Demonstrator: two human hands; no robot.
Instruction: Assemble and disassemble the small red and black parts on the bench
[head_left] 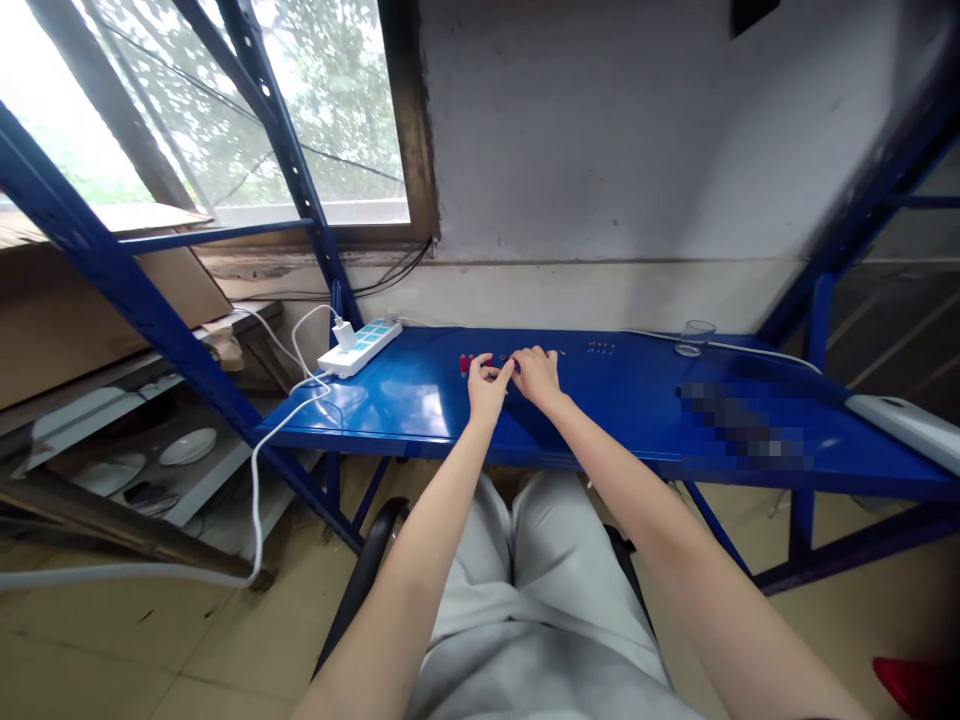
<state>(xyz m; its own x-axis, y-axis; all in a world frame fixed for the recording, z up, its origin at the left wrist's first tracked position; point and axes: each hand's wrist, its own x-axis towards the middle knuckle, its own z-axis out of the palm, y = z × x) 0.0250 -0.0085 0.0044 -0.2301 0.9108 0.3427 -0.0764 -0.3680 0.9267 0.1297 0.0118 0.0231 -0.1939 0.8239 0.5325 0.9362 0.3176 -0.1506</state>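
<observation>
Over the middle of the blue table (416, 385), my left hand (486, 388) and my right hand (535, 374) meet at the fingertips. Both are closed in a pinch, and whatever lies between the fingers is too small or hidden to name. Just beyond my left hand stand several small red pieces (464, 365), partly covered by its fingers. A tiny dark ring-like piece (503, 357) lies between the hands on the far side. To the right of my right hand, several tiny metal pieces (601, 348) are set out in rows.
A white power strip (361, 347) with a plugged-in charger sits at the table's left end, its cable hanging over the edge. A clear glass (694, 338) stands at the back right. A blurred dark object (742, 425) and a white device (907, 425) lie further right. Blue posts frame both sides.
</observation>
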